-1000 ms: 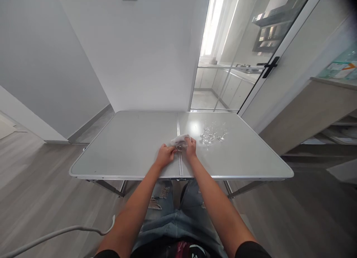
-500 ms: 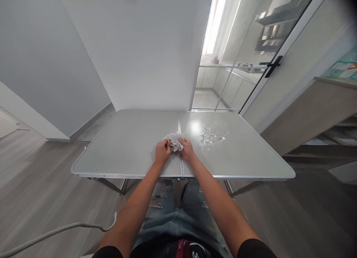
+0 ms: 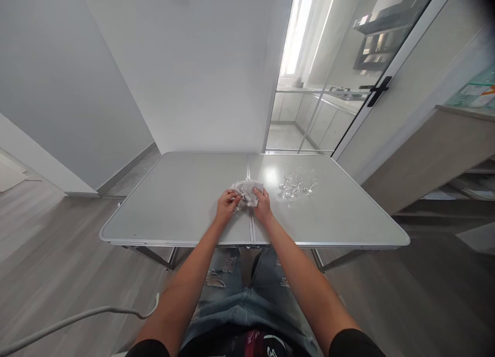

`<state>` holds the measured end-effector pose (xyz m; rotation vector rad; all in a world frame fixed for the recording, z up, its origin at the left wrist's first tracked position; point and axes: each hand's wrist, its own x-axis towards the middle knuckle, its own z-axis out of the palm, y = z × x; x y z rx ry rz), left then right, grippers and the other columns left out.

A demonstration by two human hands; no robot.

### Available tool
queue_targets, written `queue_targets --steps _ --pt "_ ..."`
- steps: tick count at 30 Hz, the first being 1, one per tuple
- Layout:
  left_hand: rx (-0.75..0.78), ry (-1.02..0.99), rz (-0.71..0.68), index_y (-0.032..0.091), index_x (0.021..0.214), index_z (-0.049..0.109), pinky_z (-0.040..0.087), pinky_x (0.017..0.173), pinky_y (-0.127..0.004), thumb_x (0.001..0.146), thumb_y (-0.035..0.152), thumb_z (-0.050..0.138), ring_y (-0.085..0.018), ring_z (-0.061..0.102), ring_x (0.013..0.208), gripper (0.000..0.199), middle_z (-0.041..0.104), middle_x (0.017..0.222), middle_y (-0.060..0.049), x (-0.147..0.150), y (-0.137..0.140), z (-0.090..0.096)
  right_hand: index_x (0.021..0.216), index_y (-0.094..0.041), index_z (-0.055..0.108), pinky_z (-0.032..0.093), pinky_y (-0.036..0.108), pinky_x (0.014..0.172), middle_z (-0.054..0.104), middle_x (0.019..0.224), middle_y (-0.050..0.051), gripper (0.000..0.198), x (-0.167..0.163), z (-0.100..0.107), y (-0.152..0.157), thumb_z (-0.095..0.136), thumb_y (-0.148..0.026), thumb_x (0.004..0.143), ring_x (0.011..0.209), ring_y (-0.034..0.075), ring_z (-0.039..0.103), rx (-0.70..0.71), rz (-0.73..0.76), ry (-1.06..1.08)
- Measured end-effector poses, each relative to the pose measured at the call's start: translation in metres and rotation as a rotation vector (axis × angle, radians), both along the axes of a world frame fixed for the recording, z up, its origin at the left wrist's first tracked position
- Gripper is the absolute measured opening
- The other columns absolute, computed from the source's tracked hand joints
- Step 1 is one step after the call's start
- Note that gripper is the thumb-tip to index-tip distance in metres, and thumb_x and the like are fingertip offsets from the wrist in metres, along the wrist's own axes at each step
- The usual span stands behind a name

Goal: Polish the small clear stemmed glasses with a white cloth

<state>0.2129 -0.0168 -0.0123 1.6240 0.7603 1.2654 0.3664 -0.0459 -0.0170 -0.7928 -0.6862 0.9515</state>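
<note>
A crumpled whitish cloth [image 3: 247, 186] is held over the middle seam of the table. My right hand [image 3: 262, 204] is closed on the cloth's right side, its thumb on top. At the cloth's left side, my left hand [image 3: 226, 205] has its fingers pinched around a small shiny piece [image 3: 240, 198] that looks like silvery jewellery; its exact kind cannot be made out. Loose, shiny silvery pieces [image 3: 296, 187] lie tangled in a heap to the right of my right hand.
The pale folding table [image 3: 174, 202] has a metal rim and a central seam. A wall stands behind it, and a glass door with a black handle [image 3: 377, 91] is at the back right. A wooden shelf [image 3: 436, 156] is on the right; a grey cable [image 3: 96, 311] is at lower left.
The cloth is spread wider and sits slightly further right. My left fingers have shifted their pinch, and a shiny piece now shows more plainly by them. The heap has not moved.
</note>
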Motion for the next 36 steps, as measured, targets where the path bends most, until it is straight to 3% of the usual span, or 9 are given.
queue_targets --steps 4,7,9,16,22,26,30,36 --pt "-0.096 -0.032 -0.033 0.016 0.079 0.075 0.053 0.070 -0.030 0.078 0.052 0.075 -0.019 0.064 0.077 0.036 0.071 0.082 -0.006 0.001 0.003 -0.001 0.096 -0.023 0.070 0.053 0.033 0.083 0.069 0.101 0.004 0.024 -0.003 0.008 -0.008 0.073 -0.041 0.081 0.090 0.020 0.065 0.064 0.105 -0.325" --pt "-0.118 -0.071 0.022 0.016 0.083 0.075 0.055 0.074 -0.033 0.075 0.050 0.079 -0.020 0.067 0.077 0.035 0.074 0.082 -0.007 -0.001 0.003 0.000 0.090 -0.020 0.072 0.047 0.035 0.100 0.063 0.122 0.009 0.021 -0.007 0.014 -0.012 0.074 -0.040 0.082 0.114 0.024 0.061 0.194 0.179 -0.616" --pt "-0.149 -0.116 0.058 0.016 0.088 0.075 0.056 0.076 -0.034 0.072 0.047 0.082 -0.021 0.069 0.077 0.036 0.075 0.082 -0.007 -0.002 0.004 0.000 0.089 -0.020 0.071 0.044 0.035 0.103 0.063 0.125 0.010 0.021 -0.010 0.015 -0.013 0.072 -0.040 0.084 0.118 0.024 0.059 0.212 0.184 -0.686" --pt "-0.218 -0.170 -0.004 0.016 0.095 0.071 0.058 0.072 -0.035 0.074 0.049 0.079 -0.021 0.071 0.078 0.040 0.075 0.086 -0.007 -0.002 0.005 -0.003 0.084 -0.020 0.071 0.048 0.029 0.083 0.067 0.099 0.004 0.023 -0.010 0.008 -0.008 0.075 -0.041 0.079 0.089 0.018 0.061 0.103 0.215 -0.585" --pt "-0.181 -0.190 0.101 0.019 0.117 0.059 0.053 0.062 -0.024 0.070 0.037 0.084 -0.011 0.064 0.065 0.056 0.068 0.090 -0.003 -0.004 0.002 0.003 0.065 -0.018 0.064 0.047 0.028 0.083 0.058 0.099 0.003 0.032 -0.008 0.010 -0.010 0.084 -0.043 0.068 0.092 0.018 0.059 0.117 0.246 -0.572" --pt "-0.170 -0.150 0.077 0.020 0.121 0.059 0.053 0.065 -0.024 0.073 0.038 0.081 -0.011 0.064 0.068 0.056 0.067 0.093 -0.003 -0.004 -0.001 0.007 0.065 -0.018 0.060 0.047 0.026 0.077 0.056 0.087 0.000 0.035 -0.008 0.011 -0.011 0.085 -0.043 0.066 0.082 0.015 0.055 0.075 0.312 -0.495" --pt "-0.143 -0.122 0.010 0.021 0.111 0.062 0.055 0.073 -0.029 0.075 0.043 0.079 -0.016 0.066 0.081 0.046 0.067 0.090 -0.004 -0.003 -0.004 0.006 0.074 -0.019 0.064 0.044 0.025 0.069 0.057 0.076 -0.002 0.030 -0.007 0.012 -0.011 0.084 -0.039 0.068 0.073 0.014 0.053 0.020 0.339 -0.315" --pt "-0.084 -0.037 0.062 0.020 0.092 0.061 0.051 0.067 -0.025 0.073 0.041 0.080 -0.014 0.060 0.076 0.034 0.062 0.087 -0.002 -0.001 -0.003 0.002 0.063 -0.018 0.061 0.043 0.024 0.063 0.059 0.068 -0.004 0.029 -0.008 0.015 -0.012 0.087 -0.031 0.062 0.065 0.012 0.053 -0.035 0.323 -0.199"
